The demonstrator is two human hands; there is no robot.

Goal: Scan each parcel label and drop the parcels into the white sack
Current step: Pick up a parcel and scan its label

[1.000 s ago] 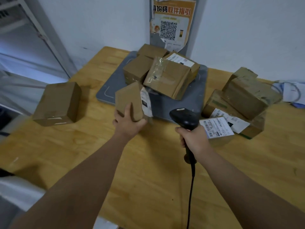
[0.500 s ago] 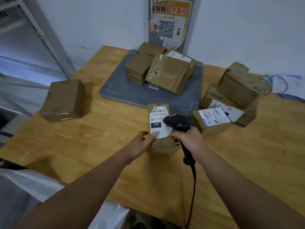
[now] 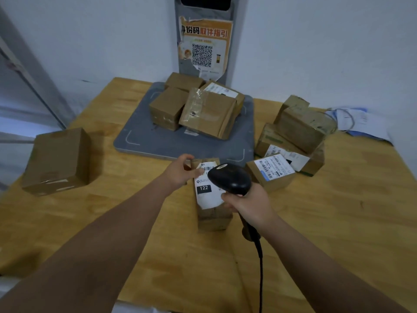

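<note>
A small brown parcel [image 3: 213,216] lies on the wooden table [image 3: 338,222] with its white label, marked 122, facing up. My left hand [image 3: 180,170] grips the parcel's far left corner, thumb on the label's top edge. My right hand [image 3: 250,204] holds the black corded scanner [image 3: 229,178] by its handle, its head hovering over the label's upper right part. The white sack shows only as a pale strip at the bottom left edge [image 3: 6,290].
Several brown boxes [image 3: 207,111] are piled on a grey pad [image 3: 144,141] at the back. More labelled parcels [image 3: 270,171] are stacked at the right. A lone box [image 3: 56,159] sits at the left. Papers [image 3: 361,123] lie far right.
My left hand brought the parcel from the pad down onto the table, label up, then slid to its far corner. The scanner moved in over the label.
</note>
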